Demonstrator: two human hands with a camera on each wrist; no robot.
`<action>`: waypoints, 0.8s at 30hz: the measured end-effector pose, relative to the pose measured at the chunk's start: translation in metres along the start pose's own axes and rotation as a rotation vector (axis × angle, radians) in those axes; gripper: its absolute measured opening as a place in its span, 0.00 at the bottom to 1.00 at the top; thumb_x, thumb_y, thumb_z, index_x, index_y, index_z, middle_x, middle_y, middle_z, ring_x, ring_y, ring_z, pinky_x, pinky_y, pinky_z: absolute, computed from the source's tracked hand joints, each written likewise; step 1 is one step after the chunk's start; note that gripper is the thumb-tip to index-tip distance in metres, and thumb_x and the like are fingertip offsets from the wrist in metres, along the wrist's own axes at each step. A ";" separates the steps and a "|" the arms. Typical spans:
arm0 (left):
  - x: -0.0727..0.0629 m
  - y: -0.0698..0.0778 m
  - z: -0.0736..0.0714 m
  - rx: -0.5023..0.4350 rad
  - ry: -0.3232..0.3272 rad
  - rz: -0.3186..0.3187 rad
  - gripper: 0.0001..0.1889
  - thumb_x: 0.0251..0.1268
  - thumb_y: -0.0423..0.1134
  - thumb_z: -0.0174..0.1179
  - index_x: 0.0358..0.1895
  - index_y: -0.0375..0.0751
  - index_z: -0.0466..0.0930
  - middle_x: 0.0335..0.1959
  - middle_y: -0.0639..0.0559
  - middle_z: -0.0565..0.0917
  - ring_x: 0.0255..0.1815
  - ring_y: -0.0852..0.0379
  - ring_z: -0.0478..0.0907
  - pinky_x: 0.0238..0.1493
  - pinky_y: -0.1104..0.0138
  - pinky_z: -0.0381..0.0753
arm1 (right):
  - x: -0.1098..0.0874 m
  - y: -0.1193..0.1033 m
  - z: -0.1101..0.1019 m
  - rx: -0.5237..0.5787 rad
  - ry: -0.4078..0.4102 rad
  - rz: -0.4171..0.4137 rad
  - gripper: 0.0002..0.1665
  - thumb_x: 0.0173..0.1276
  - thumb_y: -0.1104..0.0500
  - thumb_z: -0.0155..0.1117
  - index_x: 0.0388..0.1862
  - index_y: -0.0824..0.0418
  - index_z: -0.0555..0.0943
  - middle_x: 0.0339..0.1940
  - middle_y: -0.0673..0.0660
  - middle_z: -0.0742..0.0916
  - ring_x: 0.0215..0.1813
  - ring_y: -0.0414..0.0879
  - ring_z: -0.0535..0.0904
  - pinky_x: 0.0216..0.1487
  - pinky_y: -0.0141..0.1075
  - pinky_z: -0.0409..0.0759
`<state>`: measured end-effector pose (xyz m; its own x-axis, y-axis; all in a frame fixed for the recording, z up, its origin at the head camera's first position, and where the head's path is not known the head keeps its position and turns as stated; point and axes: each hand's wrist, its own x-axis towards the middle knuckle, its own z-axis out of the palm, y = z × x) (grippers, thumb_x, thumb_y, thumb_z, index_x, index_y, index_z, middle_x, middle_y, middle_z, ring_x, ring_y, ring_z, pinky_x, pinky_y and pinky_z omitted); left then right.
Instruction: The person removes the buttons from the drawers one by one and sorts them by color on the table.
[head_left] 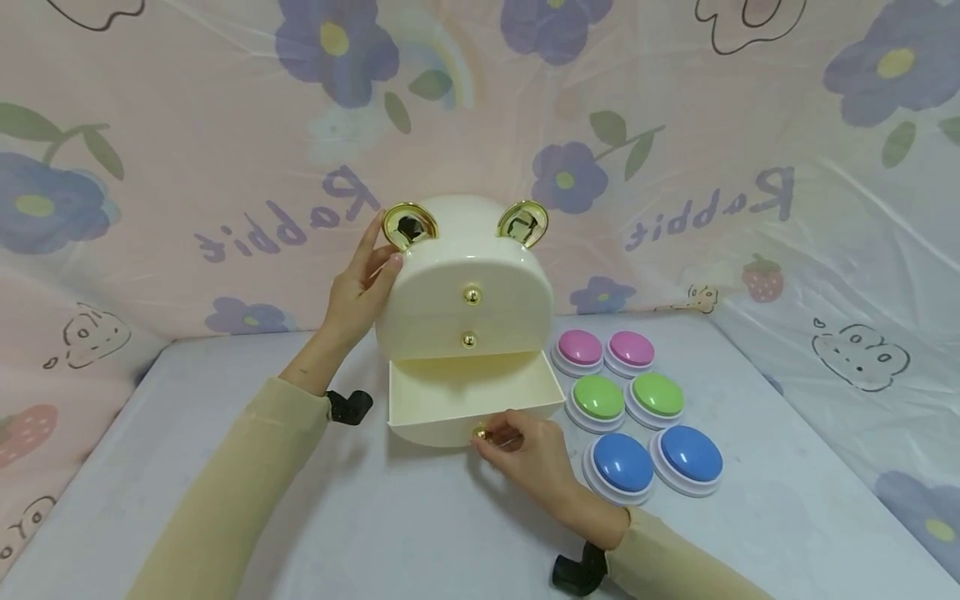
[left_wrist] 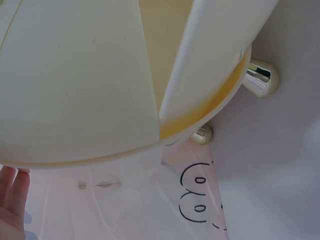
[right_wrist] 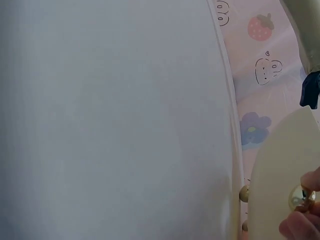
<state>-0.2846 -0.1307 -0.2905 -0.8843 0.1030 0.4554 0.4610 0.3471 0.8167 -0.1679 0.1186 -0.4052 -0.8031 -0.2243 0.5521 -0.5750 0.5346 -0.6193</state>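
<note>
A cream-coloured drawer box (head_left: pixel 465 275) with two gold-rimmed ears stands on the table. Its bottom drawer (head_left: pixel 457 392) is pulled out, and the part of the inside that shows holds nothing. My right hand (head_left: pixel 532 458) pinches the gold knob (right_wrist: pixel 298 197) on that drawer's front between thumb and fingers. High on the box's left side, beside the gold ear (head_left: pixel 409 226), my left hand (head_left: pixel 358 292) rests with fingers extended. In the left wrist view its fingertips (left_wrist: pixel 20 182) touch the edge of the box. The two upper drawers are closed, each with a gold knob.
Right of the box, round push buttons with white bases stand in pairs: pink (head_left: pixel 580 347), green (head_left: pixel 598 397) and blue (head_left: pixel 622 463). The blue pair is close to my right wrist. A patterned cloth (head_left: pixel 465 125) hangs behind the white-covered table (head_left: pixel 360 517).
</note>
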 end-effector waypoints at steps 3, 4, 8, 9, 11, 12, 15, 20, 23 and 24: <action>-0.001 0.002 0.000 0.003 -0.001 0.005 0.33 0.74 0.46 0.49 0.75 0.72 0.46 0.65 0.45 0.74 0.67 0.46 0.70 0.70 0.51 0.67 | 0.004 0.001 0.002 -0.004 0.005 0.019 0.10 0.50 0.62 0.77 0.27 0.60 0.83 0.25 0.52 0.88 0.25 0.37 0.84 0.27 0.24 0.82; -0.003 0.007 0.000 0.005 -0.004 -0.002 0.33 0.74 0.45 0.49 0.76 0.69 0.45 0.65 0.43 0.74 0.67 0.45 0.70 0.70 0.51 0.66 | 0.005 0.002 0.002 -0.003 0.008 0.024 0.09 0.50 0.62 0.77 0.26 0.60 0.83 0.25 0.52 0.88 0.25 0.37 0.84 0.27 0.24 0.82; -0.010 0.030 -0.002 0.003 -0.017 -0.027 0.33 0.75 0.41 0.47 0.78 0.57 0.45 0.66 0.38 0.72 0.67 0.42 0.69 0.69 0.50 0.67 | 0.011 0.005 0.005 0.005 0.009 0.047 0.09 0.50 0.62 0.77 0.27 0.59 0.83 0.25 0.52 0.88 0.26 0.37 0.83 0.28 0.24 0.82; -0.012 0.035 -0.002 0.004 -0.021 -0.034 0.32 0.75 0.40 0.47 0.78 0.54 0.45 0.66 0.37 0.72 0.67 0.41 0.69 0.69 0.49 0.67 | 0.013 0.006 0.006 0.012 0.011 0.048 0.09 0.50 0.62 0.78 0.27 0.60 0.83 0.25 0.52 0.88 0.26 0.37 0.83 0.28 0.24 0.82; -0.012 0.036 -0.002 0.005 -0.020 -0.033 0.32 0.75 0.40 0.47 0.78 0.54 0.45 0.66 0.37 0.72 0.67 0.40 0.70 0.68 0.49 0.68 | 0.015 0.008 0.008 0.020 0.017 0.043 0.10 0.49 0.63 0.78 0.27 0.60 0.83 0.25 0.52 0.88 0.25 0.37 0.83 0.28 0.23 0.81; -0.013 0.037 -0.002 0.009 -0.020 -0.034 0.32 0.75 0.40 0.47 0.78 0.54 0.46 0.66 0.37 0.72 0.67 0.40 0.70 0.68 0.49 0.68 | 0.016 0.009 0.008 0.024 0.021 0.039 0.10 0.49 0.63 0.78 0.27 0.60 0.83 0.25 0.52 0.88 0.25 0.37 0.83 0.27 0.23 0.81; -0.013 0.037 -0.003 0.015 -0.021 -0.040 0.32 0.75 0.41 0.47 0.78 0.55 0.46 0.66 0.38 0.72 0.66 0.40 0.70 0.68 0.49 0.68 | 0.021 0.011 0.011 0.031 0.033 0.035 0.10 0.48 0.63 0.78 0.26 0.61 0.83 0.24 0.52 0.88 0.24 0.37 0.83 0.26 0.23 0.81; -0.013 0.038 -0.003 0.018 -0.014 -0.038 0.32 0.75 0.41 0.47 0.77 0.55 0.46 0.66 0.38 0.72 0.66 0.40 0.70 0.68 0.49 0.68 | 0.031 0.015 0.016 0.033 0.040 0.057 0.09 0.49 0.63 0.77 0.26 0.60 0.83 0.24 0.52 0.88 0.24 0.38 0.83 0.27 0.24 0.81; -0.013 0.037 -0.003 0.013 -0.015 -0.040 0.32 0.75 0.41 0.47 0.77 0.55 0.46 0.66 0.38 0.72 0.66 0.40 0.70 0.68 0.49 0.68 | 0.037 0.019 0.019 0.035 0.045 0.067 0.09 0.49 0.63 0.77 0.26 0.61 0.83 0.24 0.53 0.88 0.25 0.40 0.84 0.27 0.24 0.81; -0.013 0.037 -0.003 0.012 -0.015 -0.040 0.32 0.75 0.41 0.47 0.77 0.55 0.46 0.66 0.38 0.72 0.66 0.40 0.70 0.68 0.49 0.68 | 0.038 0.020 0.020 0.035 0.046 0.067 0.09 0.49 0.63 0.77 0.26 0.61 0.83 0.24 0.53 0.88 0.25 0.40 0.84 0.27 0.24 0.81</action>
<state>-0.2563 -0.1221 -0.2653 -0.9031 0.1030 0.4168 0.4243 0.3622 0.8299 -0.2129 0.1047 -0.4074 -0.8325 -0.1510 0.5330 -0.5258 0.5183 -0.6744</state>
